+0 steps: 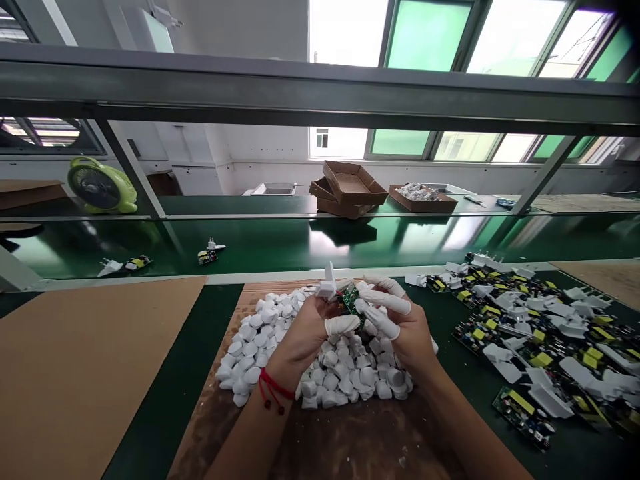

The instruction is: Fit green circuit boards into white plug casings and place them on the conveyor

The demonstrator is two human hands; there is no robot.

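Observation:
Between my hands, above the pile of small white plastic caps (345,377), is a green circuit board (351,299). A white plug piece (327,285) sticks up at its left, with a bit of red wire between them. My left hand (311,325) is closed around the plug piece and the board's left edge. My right hand (407,325) pinches the board from the right. White finger cots cover several fingertips. The pile rests on a brown worn board (360,447). Part of the circuit board is hidden by fingers.
Many circuit boards with white plug pieces (540,313) are heaped at right. A cardboard sheet (95,360) lies at left. Beyond runs a green belt (260,243) carrying a few boards. A metal beam (320,90), cardboard trays (355,185) and a green fan (103,187) stand behind.

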